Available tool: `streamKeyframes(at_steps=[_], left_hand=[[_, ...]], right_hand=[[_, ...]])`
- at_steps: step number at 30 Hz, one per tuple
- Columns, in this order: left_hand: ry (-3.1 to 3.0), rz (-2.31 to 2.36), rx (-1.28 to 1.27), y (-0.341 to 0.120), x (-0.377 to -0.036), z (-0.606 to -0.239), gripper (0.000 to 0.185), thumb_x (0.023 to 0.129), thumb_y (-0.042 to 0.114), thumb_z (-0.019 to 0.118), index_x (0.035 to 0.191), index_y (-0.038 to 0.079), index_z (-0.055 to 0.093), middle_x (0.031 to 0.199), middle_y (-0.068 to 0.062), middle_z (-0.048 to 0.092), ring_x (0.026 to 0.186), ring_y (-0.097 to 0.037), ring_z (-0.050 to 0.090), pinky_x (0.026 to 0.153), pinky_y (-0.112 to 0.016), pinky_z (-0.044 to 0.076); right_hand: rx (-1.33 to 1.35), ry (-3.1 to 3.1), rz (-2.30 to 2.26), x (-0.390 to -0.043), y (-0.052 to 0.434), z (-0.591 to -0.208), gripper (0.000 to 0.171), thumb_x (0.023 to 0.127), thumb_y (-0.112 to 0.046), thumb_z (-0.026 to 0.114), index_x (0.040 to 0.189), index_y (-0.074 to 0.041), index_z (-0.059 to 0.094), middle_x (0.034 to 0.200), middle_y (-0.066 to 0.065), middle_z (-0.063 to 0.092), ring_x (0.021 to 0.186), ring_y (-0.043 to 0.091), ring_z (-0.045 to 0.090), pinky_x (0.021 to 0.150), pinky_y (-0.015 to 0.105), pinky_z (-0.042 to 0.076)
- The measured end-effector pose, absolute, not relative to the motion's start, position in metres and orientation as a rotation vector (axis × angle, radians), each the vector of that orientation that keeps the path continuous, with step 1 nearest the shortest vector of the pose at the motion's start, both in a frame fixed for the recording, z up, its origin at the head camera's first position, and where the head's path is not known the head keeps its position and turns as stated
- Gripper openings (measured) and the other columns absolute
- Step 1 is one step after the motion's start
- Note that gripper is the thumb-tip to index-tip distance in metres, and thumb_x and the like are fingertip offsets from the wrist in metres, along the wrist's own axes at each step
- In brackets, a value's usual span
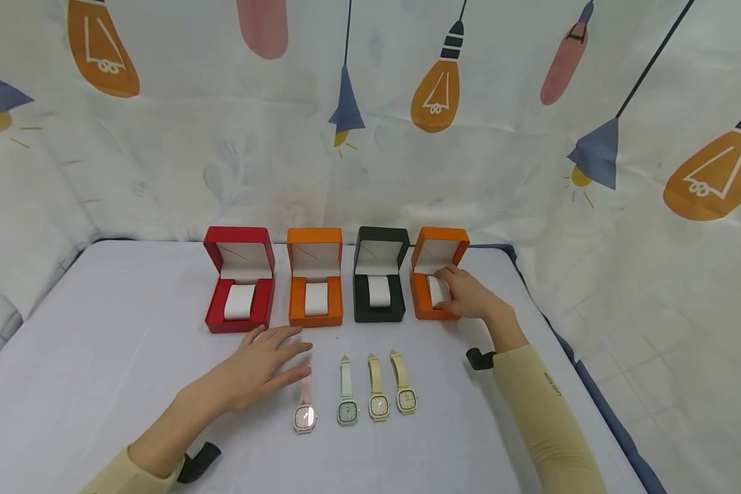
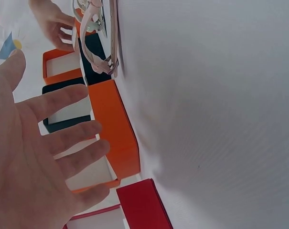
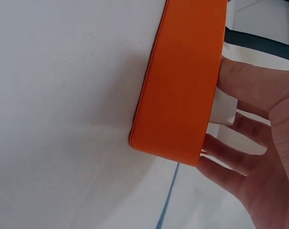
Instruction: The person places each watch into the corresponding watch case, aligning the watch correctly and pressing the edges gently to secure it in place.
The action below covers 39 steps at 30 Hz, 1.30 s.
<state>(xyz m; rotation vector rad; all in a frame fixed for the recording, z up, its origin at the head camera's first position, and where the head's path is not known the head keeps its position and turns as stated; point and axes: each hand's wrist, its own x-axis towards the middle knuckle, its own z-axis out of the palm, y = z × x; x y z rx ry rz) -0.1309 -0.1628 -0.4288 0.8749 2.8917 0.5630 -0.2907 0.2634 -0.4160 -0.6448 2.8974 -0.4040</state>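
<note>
My right hand (image 1: 469, 295) reaches into the orange watch box (image 1: 424, 298) at the right end of the row. In the right wrist view, its thumb and fingers are around the white watch cushion (image 3: 223, 107), still inside the box. My left hand (image 1: 253, 370) has its fingers spread over the cloth, holding nothing, in front of the red watch box (image 1: 211, 312). Its fingertips partly cover the strap of the pink watch (image 1: 305, 417). To the right lie a green watch (image 1: 347, 410) and two yellow watches, one (image 1: 379, 405) beside the other (image 1: 405, 399).
Between the red box and the right orange box stand another orange box (image 1: 296, 312) and a dark green box (image 1: 361, 309). All lids are raised, and white cushions show inside. White cloth covers the table (image 1: 130, 309); a patterned curtain (image 1: 370, 178) hangs behind.
</note>
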Motion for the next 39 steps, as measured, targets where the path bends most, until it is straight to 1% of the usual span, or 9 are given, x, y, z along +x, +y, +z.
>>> streamKeyframes(at_steps=[3,7,15,20,23,27,32,34,39], left_hand=[[2.891,0.569,0.871,-0.162,-0.13,-0.43,0.058,0.1,0.058,0.054,0.14,0.016,0.064,0.149,-0.017,0.05,0.14,-0.04,0.04,0.113,-0.073,0.019],[2.898,0.606,0.872,-0.161,-0.129,-0.433,0.058,0.101,0.058,0.054,0.141,0.016,0.063,0.149,-0.016,0.051,0.139,-0.039,0.041,0.113,-0.072,0.021],[2.927,0.738,0.854,-0.158,-0.123,-0.436,0.055,0.102,0.051,0.057,0.14,0.012,0.064,0.146,-0.014,0.053,0.136,-0.037,0.047,0.109,-0.068,0.034],[2.934,0.85,0.809,-0.157,-0.117,-0.437,0.052,0.102,0.049,0.059,0.137,0.011,0.065,0.142,-0.013,0.056,0.13,-0.035,0.053,0.105,-0.064,0.042],[2.938,0.91,0.757,-0.156,-0.114,-0.437,0.05,0.102,0.046,0.061,0.135,0.009,0.066,0.138,-0.011,0.059,0.126,-0.033,0.056,0.104,-0.06,0.046],[2.944,1.02,0.642,-0.152,-0.111,-0.438,0.041,0.1,0.035,0.068,0.129,0.006,0.067,0.129,-0.007,0.063,0.119,-0.03,0.061,0.099,-0.052,0.052],[2.911,1.188,0.508,-0.152,-0.109,-0.438,0.034,0.098,0.024,0.072,0.125,0.004,0.068,0.12,-0.007,0.067,0.107,-0.027,0.065,0.088,-0.046,0.058],[2.873,1.246,0.478,-0.153,-0.109,-0.438,0.034,0.098,0.023,0.071,0.125,0.004,0.068,0.119,-0.007,0.067,0.103,-0.024,0.066,0.085,-0.042,0.06],[2.731,1.366,0.385,-0.156,-0.109,-0.439,0.037,0.099,0.024,0.07,0.128,0.001,0.065,0.121,-0.008,0.067,0.102,-0.021,0.066,0.085,-0.036,0.059]], right_hand=[[-0.663,2.906,-0.407,-0.289,0.263,-0.416,0.063,0.089,-0.023,0.083,0.139,-0.001,0.051,0.137,0.016,0.051,0.117,0.034,0.053,0.105,0.051,0.047],[-0.657,2.91,-0.411,-0.288,0.263,-0.415,0.063,0.089,-0.021,0.082,0.139,-0.001,0.048,0.137,0.017,0.048,0.117,0.034,0.053,0.105,0.05,0.048],[-0.653,2.907,-0.427,-0.287,0.264,-0.416,0.063,0.091,-0.019,0.081,0.139,0.0,0.044,0.141,0.018,0.043,0.12,0.034,0.051,0.107,0.051,0.046],[-0.652,2.921,-0.43,-0.288,0.264,-0.418,0.064,0.09,-0.019,0.082,0.138,-0.001,0.045,0.143,0.017,0.042,0.121,0.033,0.05,0.109,0.051,0.045],[-0.654,2.928,-0.432,-0.287,0.264,-0.418,0.064,0.089,-0.018,0.082,0.138,0.0,0.045,0.143,0.017,0.042,0.122,0.033,0.049,0.109,0.051,0.045],[-0.653,2.929,-0.449,-0.284,0.263,-0.416,0.065,0.089,-0.017,0.082,0.138,0.0,0.044,0.143,0.018,0.042,0.122,0.033,0.049,0.109,0.051,0.045],[-0.671,2.922,-0.504,-0.282,0.262,-0.415,0.065,0.089,-0.013,0.082,0.138,0.001,0.042,0.143,0.02,0.04,0.122,0.035,0.048,0.108,0.052,0.045],[-0.676,2.917,-0.523,-0.282,0.262,-0.416,0.065,0.089,-0.012,0.081,0.139,0.001,0.041,0.143,0.02,0.039,0.122,0.035,0.048,0.108,0.053,0.045],[-0.676,2.92,-0.529,-0.283,0.264,-0.42,0.066,0.089,-0.012,0.08,0.14,0.001,0.041,0.145,0.019,0.038,0.121,0.035,0.049,0.109,0.052,0.044]])
